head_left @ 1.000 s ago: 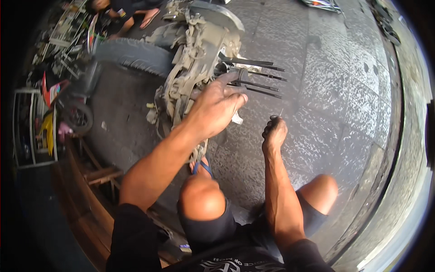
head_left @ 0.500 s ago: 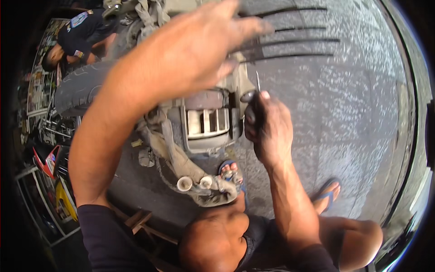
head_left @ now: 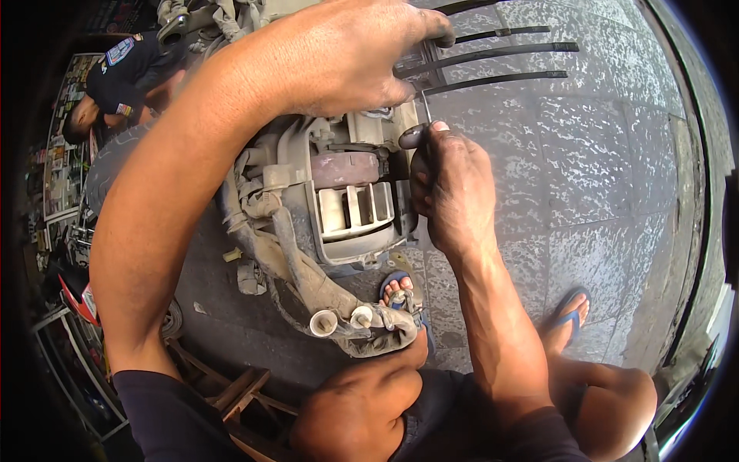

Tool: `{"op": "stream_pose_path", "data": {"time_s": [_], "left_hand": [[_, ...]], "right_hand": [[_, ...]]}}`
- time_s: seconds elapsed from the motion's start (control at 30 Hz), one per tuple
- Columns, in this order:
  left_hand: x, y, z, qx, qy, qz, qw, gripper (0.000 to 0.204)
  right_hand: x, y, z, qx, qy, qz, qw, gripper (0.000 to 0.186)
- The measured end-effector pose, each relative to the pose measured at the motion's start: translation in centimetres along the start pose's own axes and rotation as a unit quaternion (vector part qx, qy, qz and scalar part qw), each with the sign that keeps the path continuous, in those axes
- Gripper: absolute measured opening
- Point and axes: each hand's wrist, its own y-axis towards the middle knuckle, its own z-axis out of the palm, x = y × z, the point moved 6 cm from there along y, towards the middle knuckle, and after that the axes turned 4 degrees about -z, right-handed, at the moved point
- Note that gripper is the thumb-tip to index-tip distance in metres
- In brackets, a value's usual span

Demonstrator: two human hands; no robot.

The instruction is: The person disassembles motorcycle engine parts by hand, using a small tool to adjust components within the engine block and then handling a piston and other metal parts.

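My left hand (head_left: pixel 358 58) reaches over the dusty body of a stripped-down motorbike (head_left: pixel 296 254), thumb and forefinger apart. It is beside several thin black strips (head_left: pixel 500 55) that stick out to the right; its other fingers are hidden. My right hand (head_left: pixel 459 185) is closed round the dark, rounded handle of a screwdriver (head_left: pixel 414 137). The thin metal shaft points up, its end close to my left thumb and the lowest strip. Below my hands are a reddish-brown block (head_left: pixel 346 168) and a cream slatted part (head_left: pixel 356 209).
Another person (head_left: pixel 127 81) bends at the upper left beside a tyre (head_left: pixel 115 154). Two white round-ended fittings (head_left: pixel 323 323) sit on the wrapped harness near my knee. A wooden stool (head_left: pixel 242 391) stands at lower left. Grey tiled floor (head_left: pixel 585 169) lies to the right.
My right hand has moved slightly up with the screwdriver, bringing its shaft nearer to my left thumb. My left hand, blurred before, is steadier now. The whole view has shifted a little.
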Motion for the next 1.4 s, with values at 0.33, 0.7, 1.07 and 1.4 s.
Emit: {"op": "stream_pose_path", "data": {"time_s": [0.33, 0.7, 1.07, 1.4], "left_hand": [[1.5, 1.2, 0.9, -0.009, 0.004, 0.017, 1.0, 0.051], [1.3, 1.3, 0.6, -0.05, -0.019, 0.026, 0.998, 0.047], [1.2, 1.1, 0.4, -0.061, -0.048, 0.045, 0.996, 0.044], [0.7, 0.6, 0.4, -0.075, 0.017, 0.057, 0.995, 0.054]], "right_hand": [[1.5, 0.1, 0.0, -0.084, -0.138, -0.046, 0.986, 0.041], [1.0, 1.7, 0.1, -0.098, -0.197, -0.151, 0.964, 0.043], [2.3, 2.3, -0.3, -0.089, -0.289, -0.234, 0.924, 0.038], [2.7, 2.7, -0.3, -0.089, -0.359, -0.322, 0.872, 0.031]]}}
